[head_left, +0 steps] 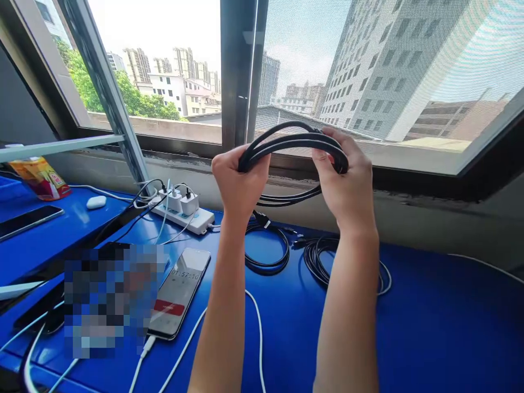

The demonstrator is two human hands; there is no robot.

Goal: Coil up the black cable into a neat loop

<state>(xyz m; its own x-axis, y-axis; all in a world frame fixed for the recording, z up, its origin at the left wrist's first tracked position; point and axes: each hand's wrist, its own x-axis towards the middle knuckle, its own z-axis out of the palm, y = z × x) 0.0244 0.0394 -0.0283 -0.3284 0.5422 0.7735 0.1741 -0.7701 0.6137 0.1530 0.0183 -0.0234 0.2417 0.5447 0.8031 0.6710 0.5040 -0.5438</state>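
A black cable [292, 144], looped into a coil, is held up in front of the window above the blue table. My left hand [245, 174] is closed around the coil's left side. On the right side, my right hand [346, 174] grips the loops with its thumb towards me and its fingers behind. Below the hands, the lower loops hang in an arc. A smaller black cable coil [268, 267] lies on the table between my forearms. Another black coil [315, 262] lies partly hidden behind my right forearm.
A white power strip [196, 218] with plugged-in chargers stands by the wall. Left of my arms lies a phone [180, 295] on a white charging cable [141, 355]. A metal frame post [108, 93] rises at the left. Behind is the window frame [239, 82]. A white case [96, 202] lies far left.
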